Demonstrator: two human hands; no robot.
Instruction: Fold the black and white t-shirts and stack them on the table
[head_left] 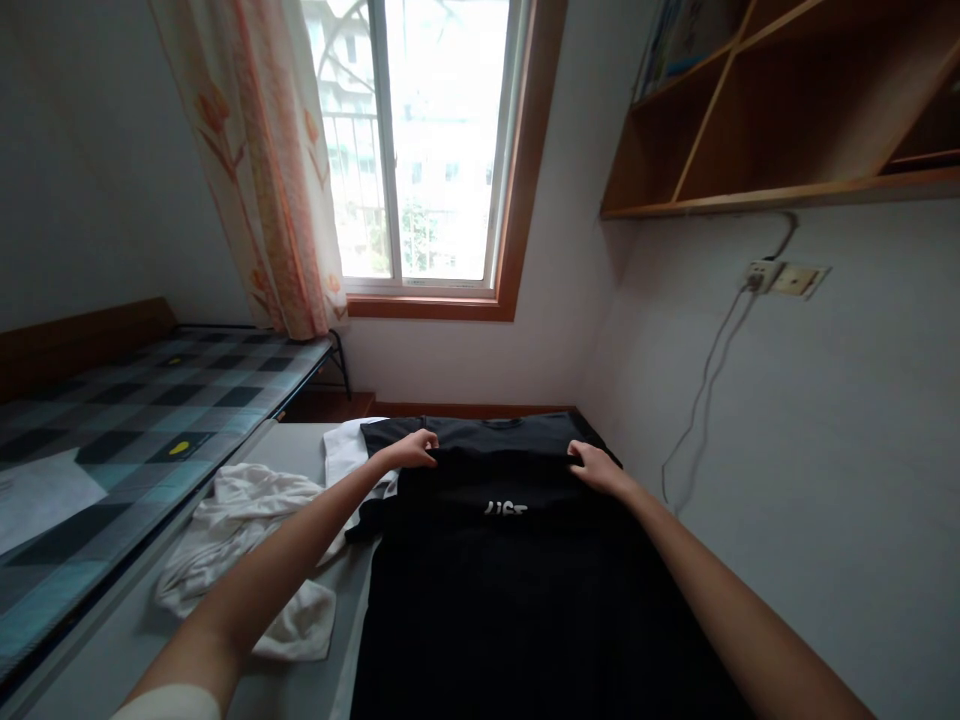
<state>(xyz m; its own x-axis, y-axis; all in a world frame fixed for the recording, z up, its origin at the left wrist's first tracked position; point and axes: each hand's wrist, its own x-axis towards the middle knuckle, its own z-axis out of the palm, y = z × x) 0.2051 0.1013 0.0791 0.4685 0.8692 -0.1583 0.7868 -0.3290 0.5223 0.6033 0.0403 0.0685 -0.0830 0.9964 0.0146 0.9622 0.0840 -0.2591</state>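
Observation:
A black T-shirt (510, 600) with pale lettering across it spreads over the table in front of me. My left hand (411, 450) pinches its far edge on the left side. On the right, my right hand (594, 466) grips the same far edge, fingers closed on the cloth. Behind that edge lies a dark grey garment (495, 432), partly covered by the black one. A crumpled white garment (247, 510) rests to the left, partly hidden behind my left forearm. Another white cloth (346, 446) shows beside the dark grey garment.
At left stands a bed with a checked mattress (217, 390) and a sheet of paper (52, 495) on it. A curtain (277, 180) hangs by the window. Wooden shelves (750, 120) overhang the right side, above a socket (765, 275) with a dangling cable (705, 380).

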